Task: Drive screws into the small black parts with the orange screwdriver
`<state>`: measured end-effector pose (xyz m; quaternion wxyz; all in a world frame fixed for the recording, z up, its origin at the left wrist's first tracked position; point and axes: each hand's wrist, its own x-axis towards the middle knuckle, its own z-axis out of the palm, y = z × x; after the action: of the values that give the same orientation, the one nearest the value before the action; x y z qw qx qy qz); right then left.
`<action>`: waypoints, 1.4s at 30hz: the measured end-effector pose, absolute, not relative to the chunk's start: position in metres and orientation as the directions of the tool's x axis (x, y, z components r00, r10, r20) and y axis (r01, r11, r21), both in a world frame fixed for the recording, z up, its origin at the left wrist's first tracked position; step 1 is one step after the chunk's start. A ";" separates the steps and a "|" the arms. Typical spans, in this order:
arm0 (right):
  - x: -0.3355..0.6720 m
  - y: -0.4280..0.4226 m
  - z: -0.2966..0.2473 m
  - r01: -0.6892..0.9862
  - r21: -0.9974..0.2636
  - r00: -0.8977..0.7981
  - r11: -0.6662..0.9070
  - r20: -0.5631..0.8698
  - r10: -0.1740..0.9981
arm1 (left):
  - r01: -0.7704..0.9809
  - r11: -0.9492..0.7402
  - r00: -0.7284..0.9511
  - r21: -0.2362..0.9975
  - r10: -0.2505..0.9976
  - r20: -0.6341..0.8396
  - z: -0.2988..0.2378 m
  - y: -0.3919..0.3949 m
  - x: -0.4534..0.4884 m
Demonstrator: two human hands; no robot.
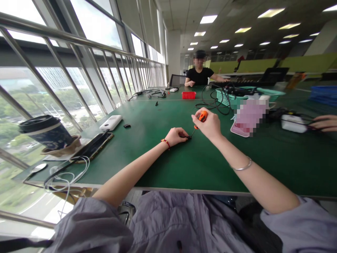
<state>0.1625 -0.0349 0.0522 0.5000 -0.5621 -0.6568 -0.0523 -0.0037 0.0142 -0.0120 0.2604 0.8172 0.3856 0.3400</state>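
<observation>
My right hand (211,124) is closed around the orange-and-black handle of a screwdriver (202,117). Its thin metal shaft slants down and left to a small black part (188,137) on the green table (158,158). My left hand (176,137), with a red beaded bracelet at the wrist, pinches that small part against the tabletop. The screwdriver's tip meets or nearly meets the part; exact contact is too small to make out. Another small black piece (127,125) lies apart to the left.
Left are a paper cup (47,131), a phone (92,147), a white power bank (111,122) and loose white cable (71,175). A red tray (189,95), a teal basket (223,98) with black cables and a pink item (250,117) stand farther off. A person sits opposite; another hand (325,123) is at right.
</observation>
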 end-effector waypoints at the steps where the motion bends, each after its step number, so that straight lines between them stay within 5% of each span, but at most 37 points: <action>1: 0.164 -0.035 0.050 0.773 -0.507 0.137 0.381 0.721 0.679 | 0.451 -0.564 0.473 0.692 0.808 0.351 -0.012 0.015 -0.004; 10: 0.173 -0.041 0.041 0.674 -0.619 0.215 0.404 0.687 0.694 | 0.456 -0.584 0.475 0.671 0.798 0.371 -0.013 0.012 -0.003; 19: 0.176 -0.036 0.033 0.563 -0.602 0.106 0.566 0.732 0.673 | 0.469 -0.584 0.473 0.662 0.799 0.370 -0.011 0.010 -0.002; 25: 0.173 -0.040 0.033 0.667 -0.618 0.246 0.416 0.709 0.661 | 0.448 -0.586 0.482 0.675 0.795 0.370 -0.011 0.011 -0.002; 33: 0.171 -0.041 0.033 0.599 -0.602 0.120 0.529 0.720 0.683 | 0.463 -0.591 0.480 0.660 0.794 0.374 -0.012 0.011 -0.001; 42: 0.170 -0.045 0.036 0.636 -0.605 0.143 0.479 0.703 0.697 | 0.461 -0.600 0.486 0.654 0.787 0.380 -0.012 0.012 -0.003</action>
<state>0.1700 -0.0447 0.0365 0.5587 -0.5094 -0.6539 0.0275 -0.0034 0.0117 -0.0116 0.2407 0.8278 0.3769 0.3388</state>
